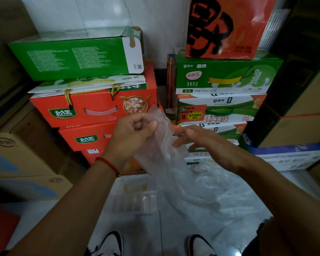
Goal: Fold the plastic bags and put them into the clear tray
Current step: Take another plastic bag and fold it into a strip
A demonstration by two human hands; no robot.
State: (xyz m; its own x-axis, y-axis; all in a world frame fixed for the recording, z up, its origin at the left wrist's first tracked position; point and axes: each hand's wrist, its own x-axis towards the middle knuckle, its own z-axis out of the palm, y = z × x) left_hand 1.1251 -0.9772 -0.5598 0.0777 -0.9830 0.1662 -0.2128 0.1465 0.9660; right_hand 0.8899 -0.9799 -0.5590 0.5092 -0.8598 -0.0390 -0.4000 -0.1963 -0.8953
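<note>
i saw the left hand (132, 132) raised in front of the stacked cartons, its fingers curled and its thumb and fingertips pinching the upper part of a clear plastic bag (166, 163). the bag's top edge stood up just above that pinch, and the rest hung down in a long, crumpled strip toward the floor (155, 233). the right hand (198, 139) was just beside it on the bag's right edge, fingers extended and slightly spread, fingertips touching the plastic; i could not tell whether it gripped anything. a red cord bracelet (107, 164) circled the left wrist.

the clear tray (135, 200) sat on the pale floor below the hands, near the foot of the orange boxes (92, 108), with a bare strip of tile between it and the two shoes (111, 242) at the bottom edge. more clear plastic (229, 193) lay spread on the floor right of the tray. green milk cartons (224, 78) rose on the right, brown cardboard boxes (22, 163) on the left, so the open floor was a narrow lane between them.
</note>
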